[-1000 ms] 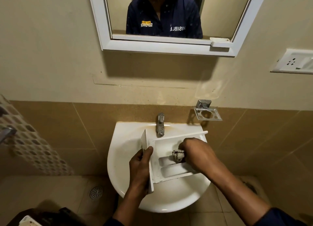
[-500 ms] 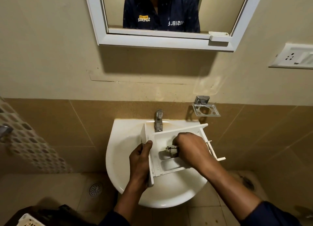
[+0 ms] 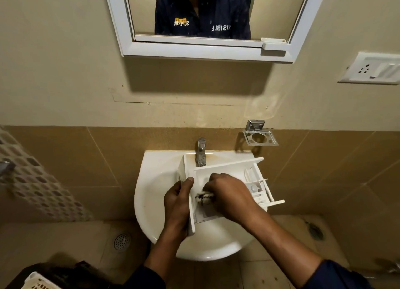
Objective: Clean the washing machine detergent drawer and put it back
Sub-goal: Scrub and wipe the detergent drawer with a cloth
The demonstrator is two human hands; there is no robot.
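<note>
Single head-worn wide-angle view, forward and down, close over the sink (image 3: 151,193)

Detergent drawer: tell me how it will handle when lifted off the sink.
The detergent drawer looks like thin rigid plastic, so it is probably stiff and light; the left hand grips it by one end panel. The thin ribs at its right end look snappable. Over the sink it may be wet and slippery, though no water shows.

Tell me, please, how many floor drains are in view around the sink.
2. The left drain sits in the floor tiles left of the sink; the right drain lies on the floor right of it. More could be hidden beneath the sink.
</note>
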